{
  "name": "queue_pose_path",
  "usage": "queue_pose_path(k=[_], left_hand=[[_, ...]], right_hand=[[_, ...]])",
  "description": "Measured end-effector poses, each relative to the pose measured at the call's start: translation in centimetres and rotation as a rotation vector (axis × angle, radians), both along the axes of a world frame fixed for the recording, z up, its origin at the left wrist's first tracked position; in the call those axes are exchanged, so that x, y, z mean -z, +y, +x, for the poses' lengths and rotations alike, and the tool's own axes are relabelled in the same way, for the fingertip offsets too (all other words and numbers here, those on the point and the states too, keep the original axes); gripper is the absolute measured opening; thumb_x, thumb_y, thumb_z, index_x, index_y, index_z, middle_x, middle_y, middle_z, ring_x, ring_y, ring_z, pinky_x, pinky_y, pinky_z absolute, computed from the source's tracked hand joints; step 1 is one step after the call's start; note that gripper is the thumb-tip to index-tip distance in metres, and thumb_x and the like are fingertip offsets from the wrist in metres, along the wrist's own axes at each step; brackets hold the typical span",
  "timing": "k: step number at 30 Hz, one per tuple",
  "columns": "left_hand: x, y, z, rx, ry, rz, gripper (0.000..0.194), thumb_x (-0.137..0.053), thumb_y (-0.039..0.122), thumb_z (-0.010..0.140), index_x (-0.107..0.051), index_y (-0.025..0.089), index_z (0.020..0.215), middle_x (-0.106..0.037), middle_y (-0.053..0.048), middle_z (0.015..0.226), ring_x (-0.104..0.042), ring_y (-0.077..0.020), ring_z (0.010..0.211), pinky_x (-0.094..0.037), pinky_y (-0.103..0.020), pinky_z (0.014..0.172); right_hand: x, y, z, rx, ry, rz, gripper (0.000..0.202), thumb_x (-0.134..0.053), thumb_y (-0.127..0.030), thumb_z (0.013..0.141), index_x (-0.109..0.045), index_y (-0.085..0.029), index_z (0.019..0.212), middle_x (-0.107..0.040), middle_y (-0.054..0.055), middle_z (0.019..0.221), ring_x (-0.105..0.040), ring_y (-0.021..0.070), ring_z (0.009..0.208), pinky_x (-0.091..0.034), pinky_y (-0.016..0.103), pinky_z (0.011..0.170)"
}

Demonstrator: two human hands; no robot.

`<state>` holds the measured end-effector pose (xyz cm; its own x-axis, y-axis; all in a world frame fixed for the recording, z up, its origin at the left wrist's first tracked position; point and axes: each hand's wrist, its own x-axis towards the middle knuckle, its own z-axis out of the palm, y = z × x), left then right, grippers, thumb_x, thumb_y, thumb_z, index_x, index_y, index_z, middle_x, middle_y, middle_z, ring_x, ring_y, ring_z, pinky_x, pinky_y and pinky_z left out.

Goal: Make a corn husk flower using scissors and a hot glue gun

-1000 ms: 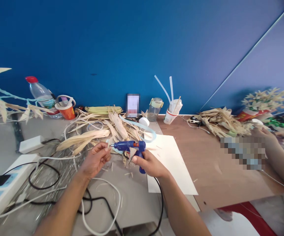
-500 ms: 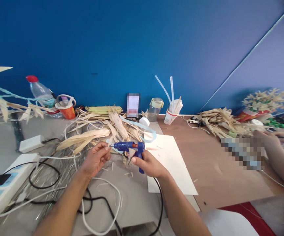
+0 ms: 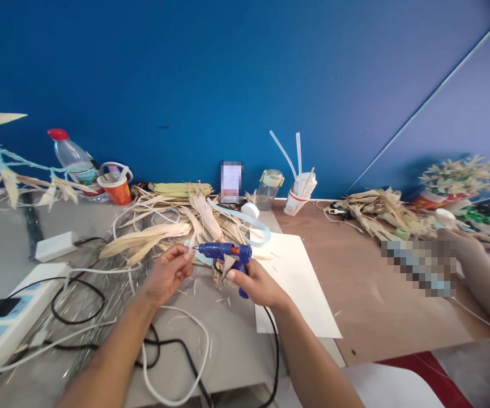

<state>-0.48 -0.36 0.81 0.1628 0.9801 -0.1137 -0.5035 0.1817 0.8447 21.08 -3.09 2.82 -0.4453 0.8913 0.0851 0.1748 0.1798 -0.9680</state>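
My right hand (image 3: pixel 258 282) is closed round the handle of a blue hot glue gun (image 3: pixel 221 250), its nozzle pointing left. A small piece of dry corn husk (image 3: pixel 228 263) sticks up by my right thumb, against the gun's side. At the nozzle, my left hand (image 3: pixel 169 271) pinches a small pale strip (image 3: pixel 191 247) between thumb and forefinger; it looks like husk. The nozzle tip is very close to the strip, and I cannot tell whether they touch. Behind both hands lies a heap of dry corn husks (image 3: pixel 151 238). The gun's black cord (image 3: pixel 276 351) hangs below my right hand.
White paper (image 3: pixel 295 283) lies right of the gun. A power strip (image 3: pixel 24 306) and looping cables are on the left. A phone (image 3: pixel 231 181), a jar (image 3: pixel 269 190) and a paper cup (image 3: pixel 294 202) stand by the wall. Another person's hand (image 3: pixel 463 249) is at right.
The view has shifted very slightly. Between my left fingers the pale strip now shows more plainly beside the nozzle. Both hands keep their grips almost unmoved.
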Motion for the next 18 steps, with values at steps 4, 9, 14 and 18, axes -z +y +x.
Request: queue_pose_path(k=[4, 9, 14, 18], left_hand=[[0.05, -0.03, -0.04, -0.009, 0.012, 0.003, 0.023, -0.080, 0.024, 0.064, -0.059, 0.016, 0.064, -0.040, 0.009, 0.047, -0.029, -0.0025, 0.040, -0.025, -0.018, 0.044], [-0.02, -0.15, -0.03, 0.014, 0.052, -0.001, 0.023, -0.079, 0.025, 0.065, -0.058, 0.015, 0.064, -0.038, 0.009, 0.045, -0.029, -0.0029, 0.040, -0.025, -0.019, 0.045], [-0.24, -0.16, 0.06, -0.003, 0.062, 0.000, 0.025, -0.080, 0.027, 0.063, -0.058, 0.015, 0.064, -0.038, 0.009, 0.045, -0.027, -0.0025, 0.041, -0.024, -0.019, 0.045], [-0.09, 0.10, 0.08, -0.053, 0.046, -0.015, 0.026, -0.080, 0.025, 0.062, -0.056, 0.016, 0.065, -0.036, 0.010, 0.044, -0.028, -0.0028, 0.041, -0.024, -0.018, 0.045]], right_hand=[[-0.01, 0.08, 0.21, -0.002, -0.003, -0.044, 0.048, -0.051, -0.065, 0.080, -0.046, -0.018, 0.072, -0.037, -0.003, 0.064, -0.035, 0.0099, 0.058, -0.031, 0.022, 0.050], [0.00, 0.34, 0.49, -0.020, 0.041, -0.078, 0.052, -0.049, -0.068, 0.079, -0.046, -0.018, 0.069, -0.039, -0.002, 0.064, -0.038, 0.0108, 0.061, -0.033, 0.023, 0.051], [0.07, 0.37, 0.61, 0.007, 0.021, -0.118, 0.054, -0.050, -0.071, 0.076, -0.046, -0.018, 0.070, -0.039, -0.002, 0.063, -0.039, 0.0109, 0.059, -0.034, 0.023, 0.049], [-0.08, 0.20, 0.60, 0.011, 0.013, -0.070, 0.052, -0.049, -0.069, 0.078, -0.047, -0.018, 0.071, -0.039, -0.002, 0.064, -0.039, 0.0110, 0.061, -0.034, 0.023, 0.052]])
